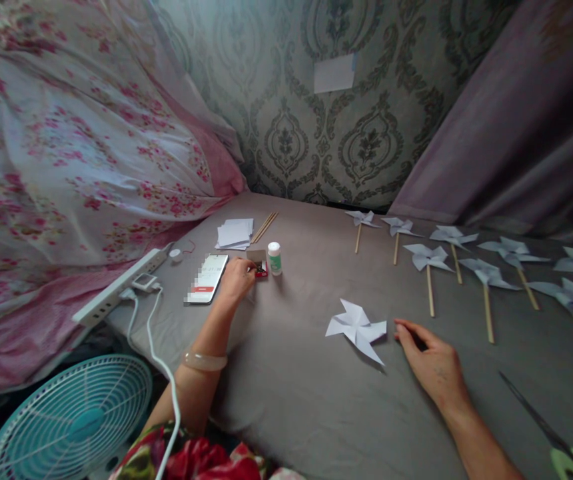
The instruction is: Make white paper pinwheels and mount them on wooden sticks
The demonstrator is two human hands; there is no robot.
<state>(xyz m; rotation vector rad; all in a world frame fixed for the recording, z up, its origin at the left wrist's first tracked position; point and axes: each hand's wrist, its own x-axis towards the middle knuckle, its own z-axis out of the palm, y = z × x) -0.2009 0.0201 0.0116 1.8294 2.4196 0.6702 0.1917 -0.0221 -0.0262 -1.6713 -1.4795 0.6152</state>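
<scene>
Left hand (236,279) reached into small red-lined box (258,265), fingers pinched, contents too small to tell. Right hand (434,363) lay open just beside folded white paper pinwheel (358,327) on grey bed: light, flimsy, crushable; probably best lifted at its centre.

The folded paper pinwheel (357,328) is white, lying on a plain grey sheet (291,373). The small box (258,263) is brown with a red patch; the bottle (274,259) is white with a green label. The fan (74,420) is teal, the wallpaper (326,127) grey-green damask, the bedding (76,153) white with pink flowers.
</scene>
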